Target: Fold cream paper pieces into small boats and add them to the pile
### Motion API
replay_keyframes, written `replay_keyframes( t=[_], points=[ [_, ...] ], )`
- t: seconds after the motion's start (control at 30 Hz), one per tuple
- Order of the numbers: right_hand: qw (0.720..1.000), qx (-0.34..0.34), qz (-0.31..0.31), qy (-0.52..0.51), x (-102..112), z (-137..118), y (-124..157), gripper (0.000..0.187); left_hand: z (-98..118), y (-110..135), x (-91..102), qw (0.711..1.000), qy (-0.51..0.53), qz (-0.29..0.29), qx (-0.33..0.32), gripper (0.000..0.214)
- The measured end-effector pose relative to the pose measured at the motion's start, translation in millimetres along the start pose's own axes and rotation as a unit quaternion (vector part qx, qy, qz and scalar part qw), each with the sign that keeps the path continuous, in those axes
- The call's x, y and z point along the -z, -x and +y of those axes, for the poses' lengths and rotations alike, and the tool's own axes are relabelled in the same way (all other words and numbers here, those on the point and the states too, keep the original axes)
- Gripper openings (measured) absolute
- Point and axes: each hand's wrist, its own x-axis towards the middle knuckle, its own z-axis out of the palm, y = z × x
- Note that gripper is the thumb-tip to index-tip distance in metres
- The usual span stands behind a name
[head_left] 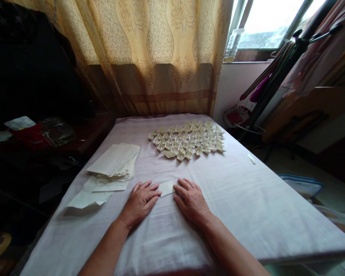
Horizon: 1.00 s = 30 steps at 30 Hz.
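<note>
A small folded piece of paper [167, 188] lies flat on the cloth-covered table [247, 214] between my hands. Fingers of my left hand [142, 201] lie stretched out, with the tips at the paper's left edge. My right hand [191, 199] rests on the other side, its fingers extended flat and touching the paper's right edge. Farther back, several folded paper boats [186, 140] stand close together in rows. To the left of my left hand is a stack of loose paper sheets [115, 163], one sheet [87, 194] sticking out at its front.
A small white scrap [251, 158] lies near the table's right edge. Beyond the far edge hangs a patterned curtain [161, 46]. At the right stands a dark coat rack [271, 76]; on the left, a red container [34, 136] sits on dark furniture.
</note>
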Motion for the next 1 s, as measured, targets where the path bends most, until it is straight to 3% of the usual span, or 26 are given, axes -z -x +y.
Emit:
replay_keyframes(
  t=[1.0],
  points=[
    [1.0,0.004,0.021,-0.012,-3.8,4.1,-1.0,0.034,-5.9,0.9,-5.6,1.0,0.0,0.016,-0.007,0.028]
  ],
)
